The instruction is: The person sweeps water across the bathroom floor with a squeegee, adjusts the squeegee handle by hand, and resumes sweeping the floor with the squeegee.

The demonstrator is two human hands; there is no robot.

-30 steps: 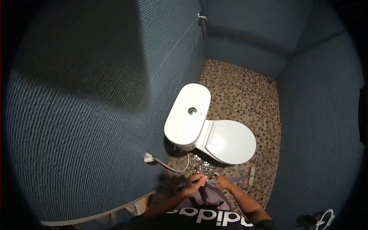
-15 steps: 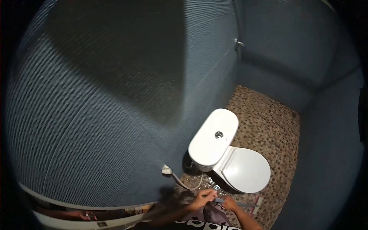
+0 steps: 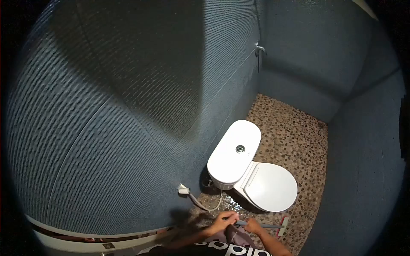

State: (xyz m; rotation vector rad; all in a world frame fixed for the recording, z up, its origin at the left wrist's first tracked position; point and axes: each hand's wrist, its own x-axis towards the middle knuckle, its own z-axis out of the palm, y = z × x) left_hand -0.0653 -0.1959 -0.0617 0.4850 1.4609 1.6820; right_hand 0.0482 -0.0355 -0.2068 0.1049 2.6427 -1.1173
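Near the bottom centre, my left hand [image 3: 225, 220] is closed round the upper end of a grey handle [image 3: 268, 225]. Just to its right, my right hand [image 3: 253, 226] grips the same handle lower down. The handle runs right to a pale green and pink brush head [image 3: 282, 226], which rests on the pebbled floor [image 3: 290, 136]. Beyond my hands stands a white toilet with its lid [image 3: 271, 187] down and its tank [image 3: 235, 151] against the wall. The floor beside the toilet base looks wet and shiny.
A white bidet sprayer [image 3: 183, 190] hangs on the left textured wall [image 3: 115, 179], its hose curving to the toilet. A metal tap [image 3: 260, 49] sticks out farther back. The smooth wall [image 3: 363, 170] stands on the right. A white-edged ledge [image 3: 85, 246] lies at the bottom left.
The view has turned up and left, so the toilet and tap appear lower and farther right. Both hands keep hold of the handle, and the brush head stays on the floor.
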